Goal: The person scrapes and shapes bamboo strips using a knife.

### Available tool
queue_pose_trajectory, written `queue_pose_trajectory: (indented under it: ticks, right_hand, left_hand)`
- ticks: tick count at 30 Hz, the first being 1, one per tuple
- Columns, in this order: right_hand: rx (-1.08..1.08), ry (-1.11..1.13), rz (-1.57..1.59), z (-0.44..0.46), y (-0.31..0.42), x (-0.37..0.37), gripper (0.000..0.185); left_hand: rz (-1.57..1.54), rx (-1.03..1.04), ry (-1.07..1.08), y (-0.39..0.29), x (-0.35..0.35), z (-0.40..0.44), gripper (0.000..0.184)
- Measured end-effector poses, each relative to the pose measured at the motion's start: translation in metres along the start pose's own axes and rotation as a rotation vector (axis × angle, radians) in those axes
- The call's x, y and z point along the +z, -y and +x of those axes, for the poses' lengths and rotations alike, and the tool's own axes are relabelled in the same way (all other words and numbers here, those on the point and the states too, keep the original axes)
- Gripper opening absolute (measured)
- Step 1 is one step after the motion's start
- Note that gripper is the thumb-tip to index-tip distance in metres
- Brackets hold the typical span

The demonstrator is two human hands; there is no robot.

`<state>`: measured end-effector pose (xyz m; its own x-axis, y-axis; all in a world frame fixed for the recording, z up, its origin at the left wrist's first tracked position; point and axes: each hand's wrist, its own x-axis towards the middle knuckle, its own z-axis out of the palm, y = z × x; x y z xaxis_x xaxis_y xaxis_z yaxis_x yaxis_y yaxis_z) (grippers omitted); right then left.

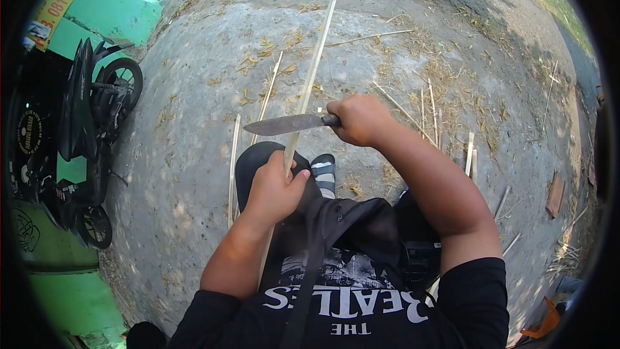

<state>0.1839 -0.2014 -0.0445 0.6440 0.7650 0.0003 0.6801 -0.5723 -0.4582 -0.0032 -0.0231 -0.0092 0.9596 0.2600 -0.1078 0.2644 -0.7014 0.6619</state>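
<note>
My left hand (274,189) is closed around a long, pale bamboo strip (316,58), just above my knee. The strip runs from under my left forearm up past the top of the view. In my right hand (359,120) is the dark handle of a broad-bladed knife (284,125). Its blade lies across the strip a little beyond my left hand, with the tip pointing left. Whether the edge bites into the strip I cannot tell.
Loose bamboo strips (234,171) lie on the concrete ground (174,220) to both sides, among dry leaves and shavings. A motorbike (97,110) stands at the left by a green wall (119,0). A brown block (555,194) lies at the right.
</note>
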Motion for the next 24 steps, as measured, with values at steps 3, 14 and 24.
queue_pose_trajectory:
  ticks: [3,14,24]
  right_hand:
    - [0.0,0.038,-0.003,-0.005,0.018,-0.005,0.017]
    - [0.036,0.046,0.015,-0.006,0.013,-0.007,0.017]
    - [0.038,0.066,-0.037,0.0,0.001,-0.009,0.017]
  left_hand:
    - [-0.009,-0.021,0.013,-0.003,-0.005,0.001,0.032]
    - [0.008,0.004,-0.039,-0.007,-0.008,-0.001,0.032]
    - [-0.005,0.033,-0.048,-0.004,-0.005,-0.006,0.033]
